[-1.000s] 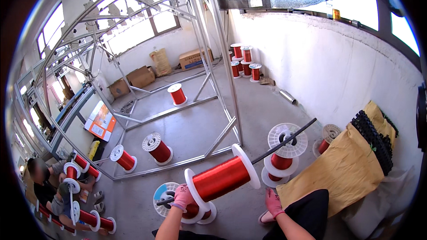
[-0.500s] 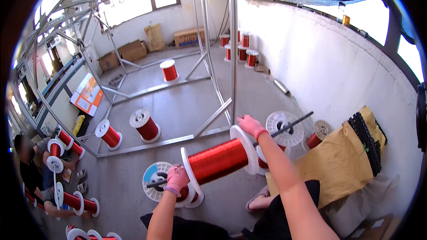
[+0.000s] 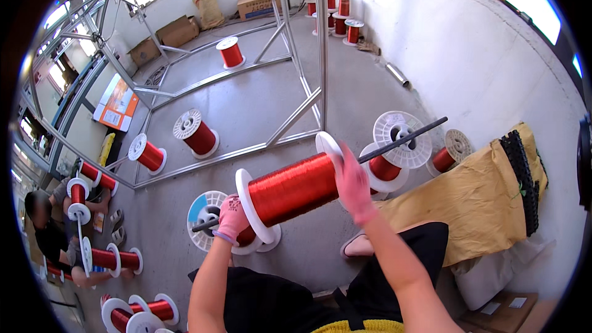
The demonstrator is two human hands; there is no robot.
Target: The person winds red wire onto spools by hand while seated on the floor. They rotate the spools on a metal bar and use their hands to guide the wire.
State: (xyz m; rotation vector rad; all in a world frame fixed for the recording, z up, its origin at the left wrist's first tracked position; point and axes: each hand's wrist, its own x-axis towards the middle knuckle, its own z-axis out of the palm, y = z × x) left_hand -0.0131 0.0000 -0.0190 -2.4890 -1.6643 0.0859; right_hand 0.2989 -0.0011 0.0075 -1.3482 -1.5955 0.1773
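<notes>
A large spool of red wire with white end flanges hangs tilted before me, its right end higher. A dark rod runs through it and sticks out at both ends. Closed in a pink glove, my left hand grips the rod close against the left flange. My right hand, also gloved in pink, lies across the right flange, its fingers pointing up and smeared by motion. Below the left hand, a white spool with a blue label stands on the floor, partly hidden.
A metal frame stands ahead, with red wire spools inside it. More spools and a tan sack lie to the right. At far left, a seated person is among spools on a rod. A white wall bounds the right.
My right hand has moved from the top edge of the right flange down across it. The view has tilted downward. My left hand keeps its hold on the rod.
</notes>
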